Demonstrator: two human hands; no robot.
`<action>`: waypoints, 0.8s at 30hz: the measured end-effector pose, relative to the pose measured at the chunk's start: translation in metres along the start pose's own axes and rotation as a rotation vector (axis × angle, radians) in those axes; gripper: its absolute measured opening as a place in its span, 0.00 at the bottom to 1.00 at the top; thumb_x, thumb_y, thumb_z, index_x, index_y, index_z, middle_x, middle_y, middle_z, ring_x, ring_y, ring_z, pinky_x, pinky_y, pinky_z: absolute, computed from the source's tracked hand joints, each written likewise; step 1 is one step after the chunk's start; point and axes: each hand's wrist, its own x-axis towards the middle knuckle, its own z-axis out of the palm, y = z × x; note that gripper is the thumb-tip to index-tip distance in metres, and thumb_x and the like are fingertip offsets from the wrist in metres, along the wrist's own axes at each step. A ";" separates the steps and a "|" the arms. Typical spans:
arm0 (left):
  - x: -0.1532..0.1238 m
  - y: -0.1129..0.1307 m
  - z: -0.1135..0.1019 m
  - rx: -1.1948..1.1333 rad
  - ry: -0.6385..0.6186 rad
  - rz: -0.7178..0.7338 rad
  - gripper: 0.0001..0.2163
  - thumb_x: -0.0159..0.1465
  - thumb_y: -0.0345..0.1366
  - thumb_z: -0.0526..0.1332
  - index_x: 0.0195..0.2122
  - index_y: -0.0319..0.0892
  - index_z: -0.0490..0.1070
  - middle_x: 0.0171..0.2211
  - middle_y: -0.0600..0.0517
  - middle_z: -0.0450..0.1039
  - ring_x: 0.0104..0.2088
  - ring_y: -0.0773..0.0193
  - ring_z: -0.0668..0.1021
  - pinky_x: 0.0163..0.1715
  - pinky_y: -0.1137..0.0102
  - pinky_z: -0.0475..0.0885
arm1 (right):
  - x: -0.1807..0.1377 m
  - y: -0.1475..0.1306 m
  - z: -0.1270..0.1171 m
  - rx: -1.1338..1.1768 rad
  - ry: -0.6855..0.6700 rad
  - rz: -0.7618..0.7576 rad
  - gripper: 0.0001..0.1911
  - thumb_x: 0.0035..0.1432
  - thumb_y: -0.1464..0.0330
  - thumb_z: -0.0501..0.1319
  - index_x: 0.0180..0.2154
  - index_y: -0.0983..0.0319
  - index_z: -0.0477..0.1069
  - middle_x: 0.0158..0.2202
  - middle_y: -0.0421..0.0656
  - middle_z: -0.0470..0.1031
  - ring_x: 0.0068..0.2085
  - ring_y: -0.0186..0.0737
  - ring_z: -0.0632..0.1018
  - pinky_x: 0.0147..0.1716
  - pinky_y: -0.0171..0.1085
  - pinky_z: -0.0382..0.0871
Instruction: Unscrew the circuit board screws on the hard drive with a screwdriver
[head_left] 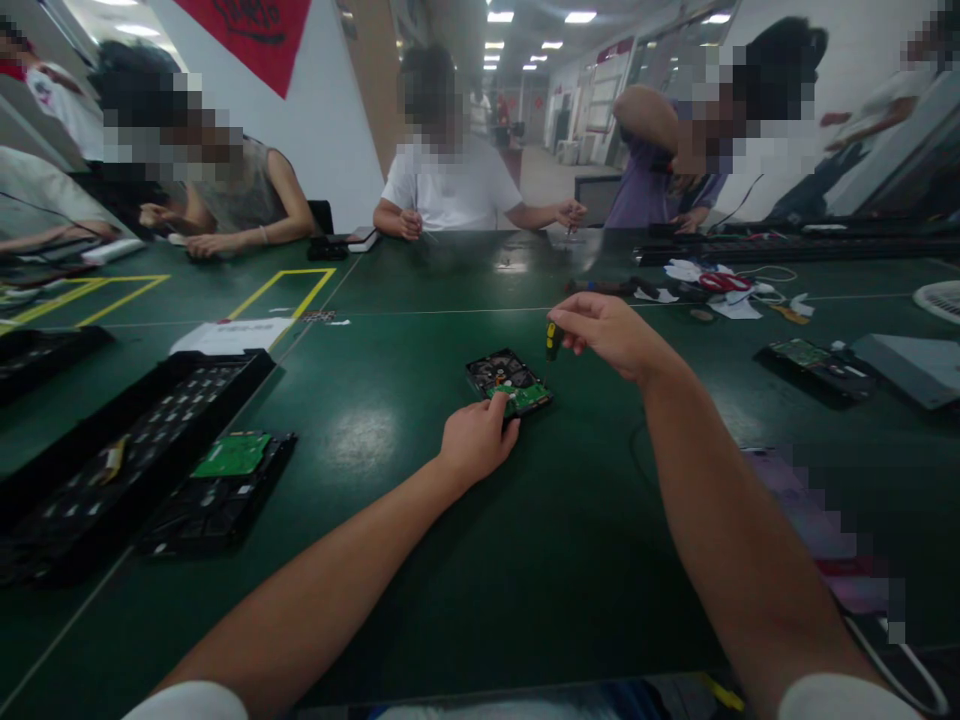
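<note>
A hard drive (499, 372) lies on the green table with its green circuit board facing up. My left hand (480, 435) grips its near edge, one finger pressed on the board. Just above and to the right of the drive, my right hand (604, 330) pinches a short yellow-and-black screwdriver (553, 340) by its handle. The screwdriver hangs roughly upright, apart from the drive; its tip is too dark to make out.
On the left, a second hard drive (225, 490) lies beside a long black tray (142, 440). At right are another drive (814, 368), a grey box (904, 365) and scraps with red-handled scissors (724, 282). Several people sit across the table.
</note>
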 end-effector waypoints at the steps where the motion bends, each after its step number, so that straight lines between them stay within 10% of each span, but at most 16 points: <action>1: 0.000 0.000 0.000 0.000 0.000 -0.001 0.19 0.74 0.48 0.52 0.61 0.43 0.64 0.46 0.44 0.80 0.43 0.51 0.83 0.38 0.62 0.74 | -0.001 -0.001 0.000 -0.010 -0.003 -0.003 0.08 0.64 0.63 0.69 0.37 0.61 0.76 0.28 0.41 0.77 0.27 0.33 0.74 0.26 0.32 0.68; 24: 0.001 -0.003 0.001 0.006 -0.014 -0.003 0.19 0.73 0.48 0.52 0.61 0.44 0.64 0.47 0.43 0.80 0.43 0.51 0.83 0.39 0.62 0.74 | -0.013 -0.010 -0.004 -0.073 0.091 0.024 0.10 0.58 0.66 0.72 0.33 0.61 0.73 0.25 0.40 0.74 0.23 0.32 0.69 0.23 0.33 0.62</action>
